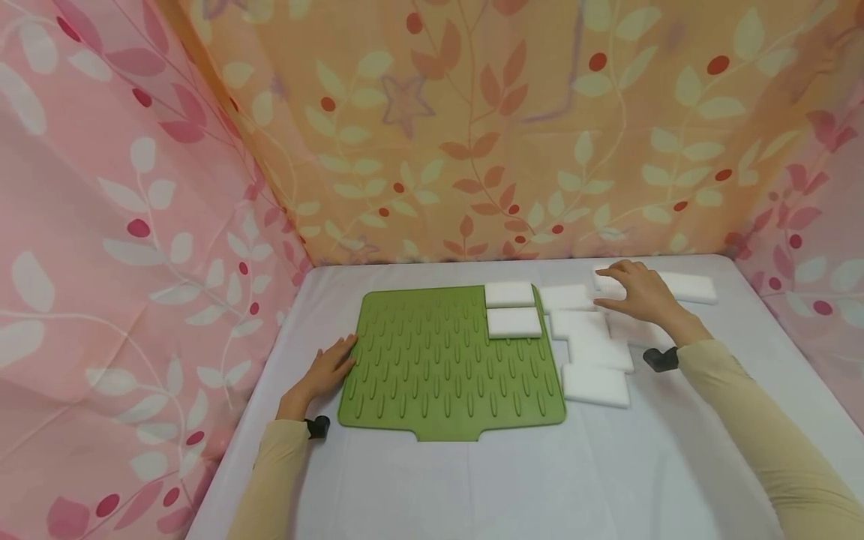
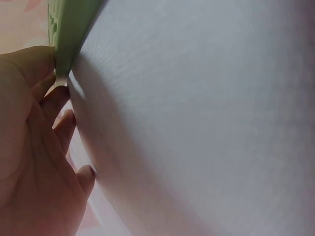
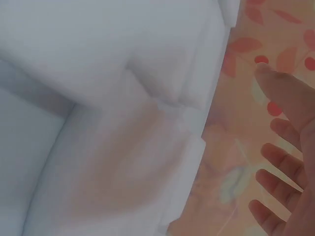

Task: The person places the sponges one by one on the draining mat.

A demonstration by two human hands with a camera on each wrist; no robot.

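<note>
A green ridged mat (image 1: 432, 360), with a short tab at its near edge, lies on the table. Two white sponge blocks (image 1: 514, 323) lie one behind the other at its far right corner. My left hand (image 1: 327, 369) touches the mat's left edge with relaxed fingers. In the left wrist view, the thumb (image 2: 42, 61) is against the green edge and the other fingers are loosely spread. Above the loose white sponges (image 1: 597, 384) to the right of the mat is my right hand (image 1: 637, 292), thumb and fingers apart, holding nothing. It partly hides a sponge (image 1: 688, 286) at the back.
Several white sponges lie close together, some overlapping, between the mat and the right arm. A white cloth (image 1: 526, 487) covers the table. Patterned fabric (image 1: 432, 150) hangs behind it and on both sides. Each wrist carries a small black device (image 1: 660, 359).
</note>
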